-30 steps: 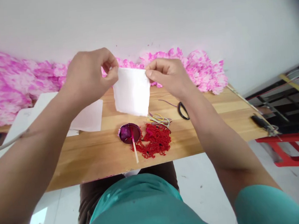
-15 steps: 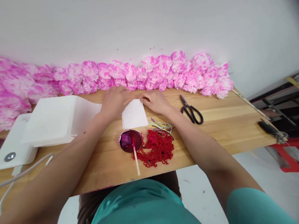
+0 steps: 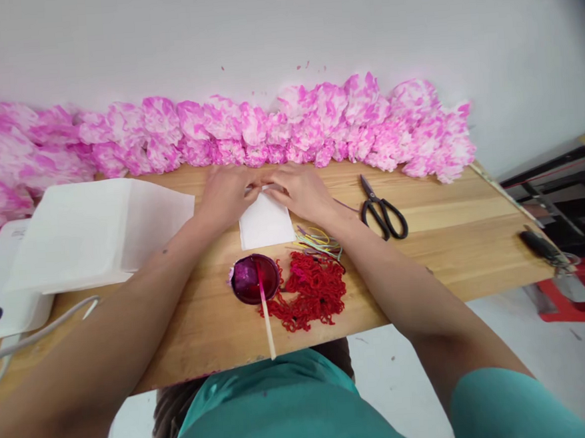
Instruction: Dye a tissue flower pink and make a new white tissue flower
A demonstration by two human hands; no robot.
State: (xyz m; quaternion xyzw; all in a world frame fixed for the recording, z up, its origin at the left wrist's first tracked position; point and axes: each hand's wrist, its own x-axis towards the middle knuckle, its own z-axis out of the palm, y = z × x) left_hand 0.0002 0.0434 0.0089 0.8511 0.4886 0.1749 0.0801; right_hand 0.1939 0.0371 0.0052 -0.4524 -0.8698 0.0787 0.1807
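A folded white sheet of paper [image 3: 267, 226], or a small stack, lies on the wooden table in front of me. My left hand [image 3: 228, 195] is at its far left corner, with thumb and fingers closed on the edge. My right hand [image 3: 298, 190] grips the same far edge from the right, its fingertips touching those of the left. The fingertips partly hide that edge. Nearer to me stands a bowl of dark magenta liquid [image 3: 251, 278], with a pink-stained wooden stick [image 3: 266, 314] leaning out over its rim. Beside it is a tangle of red yarn [image 3: 316, 291].
Pink and white ruffled flowers [image 3: 261, 128] line the wall. Black-handled scissors [image 3: 383, 212] lie to the right, thin coloured strings [image 3: 319, 240] behind the yarn. At left, large white paper [image 3: 78, 234] rests on a white device [image 3: 6, 285] with a cable. A red stool [image 3: 578, 292] stands beyond the table.
My right hand has moved left along the paper's far edge to meet my left hand. The view has shifted slightly.
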